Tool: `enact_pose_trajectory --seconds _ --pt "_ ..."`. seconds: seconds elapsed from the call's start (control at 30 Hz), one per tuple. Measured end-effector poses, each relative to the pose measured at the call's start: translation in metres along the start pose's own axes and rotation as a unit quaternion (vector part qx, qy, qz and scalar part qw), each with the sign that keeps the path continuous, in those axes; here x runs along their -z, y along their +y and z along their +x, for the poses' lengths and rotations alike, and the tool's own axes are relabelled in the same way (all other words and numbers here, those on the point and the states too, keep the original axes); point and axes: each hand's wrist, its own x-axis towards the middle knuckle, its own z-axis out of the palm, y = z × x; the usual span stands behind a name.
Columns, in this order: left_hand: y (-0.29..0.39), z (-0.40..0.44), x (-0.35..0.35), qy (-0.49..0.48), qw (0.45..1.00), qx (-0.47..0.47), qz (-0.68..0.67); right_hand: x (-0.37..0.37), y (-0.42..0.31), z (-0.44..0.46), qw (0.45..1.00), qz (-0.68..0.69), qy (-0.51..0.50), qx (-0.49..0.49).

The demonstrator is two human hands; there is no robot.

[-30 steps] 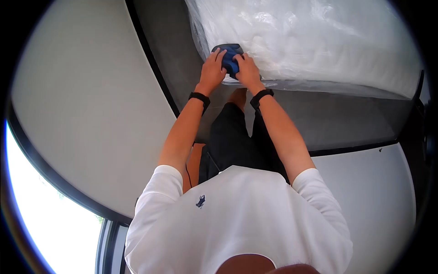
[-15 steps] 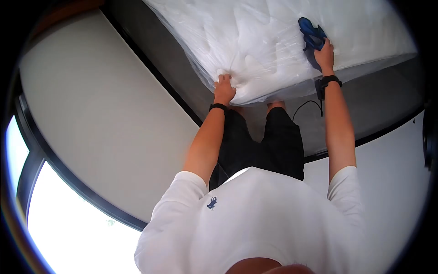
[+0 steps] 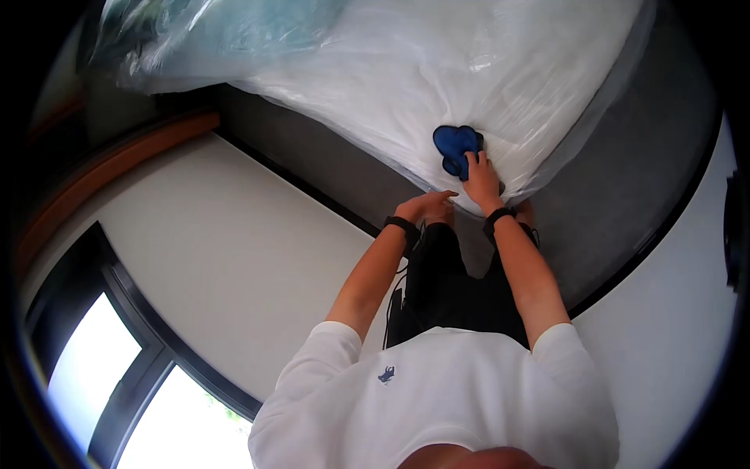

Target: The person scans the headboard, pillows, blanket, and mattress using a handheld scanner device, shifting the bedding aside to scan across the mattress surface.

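Note:
A dark blue, rounded, padded-looking item [image 3: 455, 143] rests on the white bed [image 3: 367, 86], near its close corner; I cannot make out its exact kind. My right hand [image 3: 482, 184] is closed on the near side of it, fingers over its edge. Just to the left, my left hand [image 3: 426, 206] is at the bed's edge, one finger stretched toward the corner and the others partly hidden below. Clear plastic sheeting [image 3: 594, 117] covers the bed and hangs past its sides. A dark band circles each wrist.
Grey floor [image 3: 656, 172] runs along both sides of the bed. A pale wall [image 3: 203, 234] stands to the left, with a dark-framed window [image 3: 133, 367] and a reddish-brown wooden strip [image 3: 117, 172]. A thin dark cable hangs beside my legs.
My view has turned, and the bed's corner now lies between my hands. My right hand has brought the blue item to that corner. My left hand has come off the bed's top to its edge.

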Motion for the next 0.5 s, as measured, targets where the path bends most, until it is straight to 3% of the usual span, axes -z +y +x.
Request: enact_pose_trajectory --seconds 0.03,0.13,0.2,0.23,0.3,0.43,0.5 --pt "-0.007 -0.012 0.015 -0.034 0.999 0.003 -0.02 -0.001 -0.013 -0.008 1.0 -0.014 -0.011 -0.003" --pt "-0.022 -0.021 0.062 0.131 0.99 0.04 0.021 0.0 -0.012 -0.015 0.999 -0.029 -0.04 0.005" --pt "-0.007 -0.031 0.093 0.226 0.964 0.061 0.122 0.002 -0.005 -0.007 0.998 -0.001 -0.063 0.023" --pt "-0.005 -0.028 0.113 0.222 0.964 0.047 0.137 0.006 -0.004 -0.002 0.999 0.001 -0.047 0.01" --pt "-0.028 -0.021 0.122 0.321 0.927 -0.025 0.192 0.003 -0.008 -0.013 0.998 0.05 -0.026 -0.005" --pt "-0.046 0.006 0.13 0.317 0.929 -0.02 0.189 0.016 -0.005 -0.018 1.0 0.01 -0.016 0.009" --pt "-0.031 0.015 0.136 0.311 0.923 0.129 0.185 0.011 0.004 -0.01 1.0 0.012 0.002 0.0"
